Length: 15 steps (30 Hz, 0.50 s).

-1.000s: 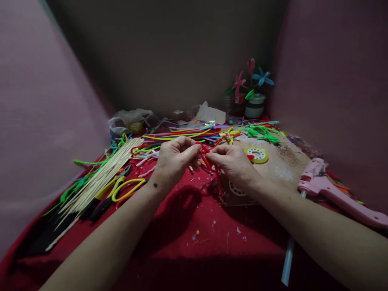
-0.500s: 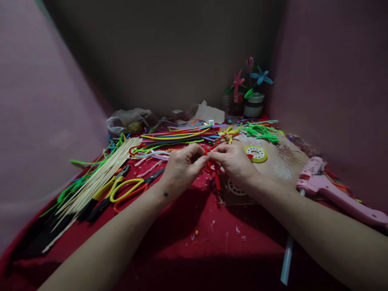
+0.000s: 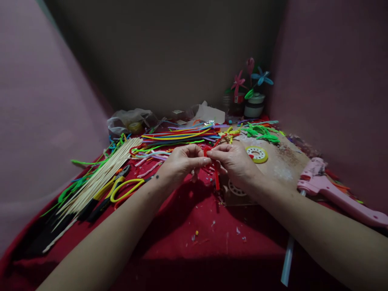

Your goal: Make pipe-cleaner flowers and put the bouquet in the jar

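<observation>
Between my hands, over the middle of the table, is a red pipe cleaner bent into a small loop at the top, with one end hanging straight down. My left hand pinches the loop from the left between thumb and fingers. From the right, my right hand grips the same pipe cleaner with its fingertips. Part of the bend is hidden behind the fingers. Just beyond my right hand lies a yellow tape roll, and a white ring shows partly under that hand.
Wooden sticks, pliers and yellow-handled scissors lie at left. Coloured pipe cleaners stretch across the back. A pink glue gun with a glue stick rests at right. Pipe-cleaner flowers stand in a pot behind.
My left hand has shifted slightly, its thumb now extended flatter along the red pipe cleaner, and its forearm covers more of the scissors. A red loop shows more clearly between the fingertips.
</observation>
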Tool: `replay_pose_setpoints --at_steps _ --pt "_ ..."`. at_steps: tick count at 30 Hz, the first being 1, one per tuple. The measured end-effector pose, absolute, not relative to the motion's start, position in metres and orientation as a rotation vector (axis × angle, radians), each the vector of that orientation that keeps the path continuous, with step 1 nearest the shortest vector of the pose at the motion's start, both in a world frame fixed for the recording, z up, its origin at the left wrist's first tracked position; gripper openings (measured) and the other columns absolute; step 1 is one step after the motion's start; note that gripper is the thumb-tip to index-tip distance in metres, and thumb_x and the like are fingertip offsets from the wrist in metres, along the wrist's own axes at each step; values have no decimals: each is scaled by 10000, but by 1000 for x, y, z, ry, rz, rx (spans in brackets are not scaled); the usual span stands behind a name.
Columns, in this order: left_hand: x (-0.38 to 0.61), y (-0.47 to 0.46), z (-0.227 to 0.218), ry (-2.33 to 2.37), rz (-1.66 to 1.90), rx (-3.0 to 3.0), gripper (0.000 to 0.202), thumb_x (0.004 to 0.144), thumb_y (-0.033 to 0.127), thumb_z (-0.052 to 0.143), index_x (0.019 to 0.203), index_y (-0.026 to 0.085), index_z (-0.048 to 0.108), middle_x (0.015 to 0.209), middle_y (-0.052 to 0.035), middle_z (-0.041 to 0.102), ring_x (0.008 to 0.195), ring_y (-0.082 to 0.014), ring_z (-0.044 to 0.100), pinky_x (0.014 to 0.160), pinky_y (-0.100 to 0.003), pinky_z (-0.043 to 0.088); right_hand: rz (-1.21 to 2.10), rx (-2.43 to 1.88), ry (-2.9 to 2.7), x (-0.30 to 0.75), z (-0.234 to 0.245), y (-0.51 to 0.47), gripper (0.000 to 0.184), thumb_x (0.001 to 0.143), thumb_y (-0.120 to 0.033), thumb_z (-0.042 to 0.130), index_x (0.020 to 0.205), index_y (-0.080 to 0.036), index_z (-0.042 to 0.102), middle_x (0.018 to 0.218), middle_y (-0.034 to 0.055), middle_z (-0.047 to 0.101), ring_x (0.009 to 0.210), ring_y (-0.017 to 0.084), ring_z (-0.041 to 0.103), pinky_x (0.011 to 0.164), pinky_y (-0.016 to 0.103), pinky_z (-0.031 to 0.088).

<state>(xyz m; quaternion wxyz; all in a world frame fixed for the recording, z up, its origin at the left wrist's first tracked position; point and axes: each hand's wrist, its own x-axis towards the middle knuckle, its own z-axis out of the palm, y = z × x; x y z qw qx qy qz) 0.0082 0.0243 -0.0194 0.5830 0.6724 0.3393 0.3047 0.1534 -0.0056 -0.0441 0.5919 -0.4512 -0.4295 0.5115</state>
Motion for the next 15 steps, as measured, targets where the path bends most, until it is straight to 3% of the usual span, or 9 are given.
replay_pose_setpoints --at_steps 4,9,12,15 --pt "9 27 -27 730 684 1418 209 664 210 693 687 144 496 519 58 497 376 -42 433 345 -163 383 1251 -989 -945 153 -41 -6 174 589 -254 689 538 -139 568 394 -52 479 337 43 357 357 195 238" --pt "15 21 -28 683 664 1303 298 610 127 713 801 147 485 611 4 613 517 -132 605 421 -212 475 1300 -934 -833 154 -40 -5 193 561 -251 711 541 -148 549 435 -45 511 369 56 404 364 193 275" --pt "21 16 -30 710 718 1322 320 601 112 708 794 155 457 573 26 593 480 -135 601 407 -222 478 1283 -942 -844 155 -42 -4 159 588 -238 690 570 -147 561 476 -34 542 403 65 441 390 194 310" --pt "23 15 -31 757 695 1355 295 625 128 689 760 165 429 502 50 556 416 -126 572 371 -215 464 1227 -945 -874 156 -44 -3 142 610 -218 659 549 -142 556 453 -41 510 385 50 393 377 188 263"
